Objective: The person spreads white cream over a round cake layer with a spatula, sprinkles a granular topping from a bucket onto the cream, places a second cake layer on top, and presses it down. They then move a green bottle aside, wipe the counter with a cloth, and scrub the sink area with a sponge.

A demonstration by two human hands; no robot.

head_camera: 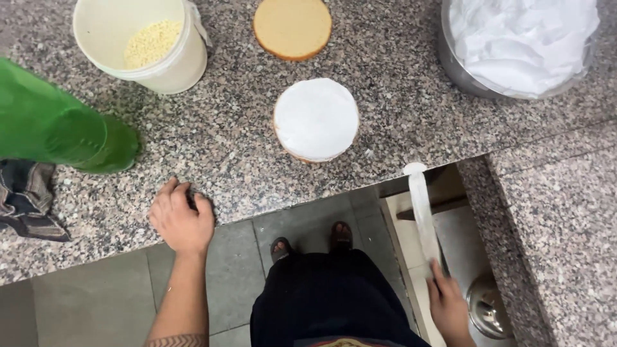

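1. The iced cake (315, 119) sits on the granite worktop (225, 135), near its front edge.
2. Behind the iced cake lies a bare sponge round (292, 27); back to its left stands a cream bucket (143, 44) holding pale crumbs.
3. Back to the cake's right is a steel bowl (520, 45) filled with white cream.
4. Far left of the cake, a green bag (58, 125) lies above a dark cloth (27, 196).
5. The left hand (181, 217) rests curled on the worktop edge, front-left of the cake, gripping nothing visible.
6. The right hand (448, 307) sits below the worktop, front-right of the cake, its grip closed around the handle of a cream-coated spatula (423, 209), whose blade points up toward the worktop edge.
7. Nothing stands between the spatula and the cake.
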